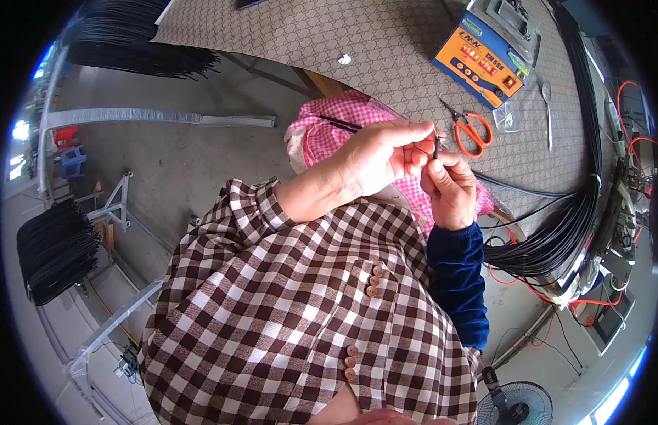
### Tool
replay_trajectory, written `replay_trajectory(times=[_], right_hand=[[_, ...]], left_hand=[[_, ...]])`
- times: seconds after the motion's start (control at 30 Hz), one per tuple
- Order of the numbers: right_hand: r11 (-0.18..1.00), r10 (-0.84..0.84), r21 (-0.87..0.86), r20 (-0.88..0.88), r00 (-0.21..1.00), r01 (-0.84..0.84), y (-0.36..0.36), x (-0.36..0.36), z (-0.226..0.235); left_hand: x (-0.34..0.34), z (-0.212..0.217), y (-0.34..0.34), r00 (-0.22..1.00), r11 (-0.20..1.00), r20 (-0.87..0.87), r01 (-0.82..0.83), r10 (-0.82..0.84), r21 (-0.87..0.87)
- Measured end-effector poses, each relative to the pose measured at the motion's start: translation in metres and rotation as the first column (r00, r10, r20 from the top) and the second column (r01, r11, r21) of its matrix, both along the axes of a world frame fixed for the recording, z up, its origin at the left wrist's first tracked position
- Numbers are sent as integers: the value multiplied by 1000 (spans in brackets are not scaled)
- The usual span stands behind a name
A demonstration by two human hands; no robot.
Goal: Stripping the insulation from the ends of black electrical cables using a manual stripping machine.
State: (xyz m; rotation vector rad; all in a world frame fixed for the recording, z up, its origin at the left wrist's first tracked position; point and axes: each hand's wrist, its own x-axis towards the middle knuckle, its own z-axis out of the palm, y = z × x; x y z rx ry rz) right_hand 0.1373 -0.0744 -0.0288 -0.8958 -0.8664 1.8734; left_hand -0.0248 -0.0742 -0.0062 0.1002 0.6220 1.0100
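Observation:
A thin black cable (436, 146) stands upright between my two hands, its tip pointing away from me. My right hand (453, 190) pinches it between thumb and fingers from below. At the cable's tip, the thumb and fingers of my left hand (375, 157) close together; the small detail there is too fine to make out. Just beyond my right hand lie orange-handled scissors (473, 134) on the patterned tabletop (385, 64). Under my hands a pink checked cloth (329, 145) covers my lap, with dark cable lengths on it.
An orange and blue control box (477, 60) with a lit display sits at the far right of the table, near metal tweezers (548, 117). A thick bundle of black cables (555, 241) curves along the right. More cables hang from racks (59, 248) at left. A fan (516, 407) stands low right.

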Motion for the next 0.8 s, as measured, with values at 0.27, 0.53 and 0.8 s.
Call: replay_trajectory(times=[0.27,0.53,0.8], right_hand=[[1000,5,-29,-22,1000,-6,0,0,-1],[998,24,-53,-31,999,-26,1,2,-3],[998,52,-19,-42,998,-53,1,6,0]], left_hand=[[1,-12,-1,993,996,115,27,-37,85],[-1,-5,-2,997,998,74,14,-18,59],[-6,-5,-1,997,999,65,31,-33,32]])
